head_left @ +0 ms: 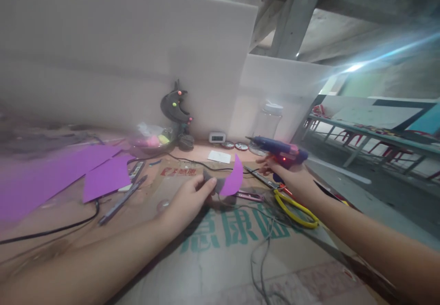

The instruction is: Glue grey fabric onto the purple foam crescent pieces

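Note:
My left hand (pixel 195 195) pinches a small dark grey piece (pixel 218 185), and a purple crescent (pixel 233 179) stands up at its right side. Whether the two are joined, I cannot tell. In my right hand (pixel 282 172) is a blue glue gun (pixel 278 148) with a small red light on, its nozzle pointing left. The nozzle is apart from the crescent, above and to its right. Yellow-handled scissors (pixel 295 211) lie below my right hand. A pink utility knife (pixel 249 196) rests just right of the crescent, on the printed cardboard (pixel 227 259).
Purple sheets (pixel 106 177) and a grey pen-like tool (pixel 122 200) lie at left. Along the back stand a dark crescent figure (pixel 173 106), a small digital clock (pixel 217 137) and a clear bottle (pixel 270 122). A loose grey cord (pixel 263 254) crosses the cardboard.

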{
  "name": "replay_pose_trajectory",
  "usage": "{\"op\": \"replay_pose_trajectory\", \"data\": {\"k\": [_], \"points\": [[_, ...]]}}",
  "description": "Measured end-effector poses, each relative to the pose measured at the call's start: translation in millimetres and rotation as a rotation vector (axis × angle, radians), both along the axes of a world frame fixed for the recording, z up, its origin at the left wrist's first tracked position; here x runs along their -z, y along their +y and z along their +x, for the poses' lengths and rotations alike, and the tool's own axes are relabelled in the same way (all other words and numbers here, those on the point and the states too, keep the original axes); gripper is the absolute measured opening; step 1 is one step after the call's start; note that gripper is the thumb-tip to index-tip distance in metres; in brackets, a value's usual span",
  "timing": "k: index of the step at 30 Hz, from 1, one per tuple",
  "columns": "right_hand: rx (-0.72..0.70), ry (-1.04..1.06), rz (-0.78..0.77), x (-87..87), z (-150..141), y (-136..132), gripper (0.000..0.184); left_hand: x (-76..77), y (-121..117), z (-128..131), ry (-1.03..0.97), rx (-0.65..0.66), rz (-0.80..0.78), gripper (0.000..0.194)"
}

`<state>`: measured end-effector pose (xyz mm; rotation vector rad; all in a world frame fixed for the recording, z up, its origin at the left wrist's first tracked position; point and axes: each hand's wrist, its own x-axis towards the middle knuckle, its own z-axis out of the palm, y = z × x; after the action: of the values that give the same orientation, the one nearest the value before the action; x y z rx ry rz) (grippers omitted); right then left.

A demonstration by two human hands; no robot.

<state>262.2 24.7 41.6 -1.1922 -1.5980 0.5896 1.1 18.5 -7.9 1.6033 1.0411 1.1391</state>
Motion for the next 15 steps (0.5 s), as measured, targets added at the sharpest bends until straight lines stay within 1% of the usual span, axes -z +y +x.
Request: {"op": "replay_pose_trajectory", "data": {"k": [3,6,8,10,12,15], "points": [[-0.051,-0.035,0.041,15.8,-4.5,-22.7,0.025,-1.4,0.6,-0.7,0.029,-0.050,0.023,0.033],[-0.030,-0.155,0.050,26.6,-8.4,-38.6,0.021,-2.5,0.5,-1.4,0.008,-0.028,0.016,0.030],[0.003,-0.302,0.031,28.3,-10.6,-44.7,0.020,-3.7,0.4,-2.0,0.020,-0.038,-0.010,0.031],[0.006,-0.405,0.036,27.1,-13.2,-47.9,0.020,-5.7,0.0,-2.5,0.055,-0.046,-0.003,0.031],[-0.026,-0.418,0.048,25.4,-16.0,-49.8,0.019,-7.8,-0.9,-2.8,0.078,-0.041,0.004,0.029],[-0.095,-0.371,0.046,24.2,-19.7,-53.2,0.017,-10.2,-2.7,-2.6,0.074,-0.037,0.012,0.029]]}}
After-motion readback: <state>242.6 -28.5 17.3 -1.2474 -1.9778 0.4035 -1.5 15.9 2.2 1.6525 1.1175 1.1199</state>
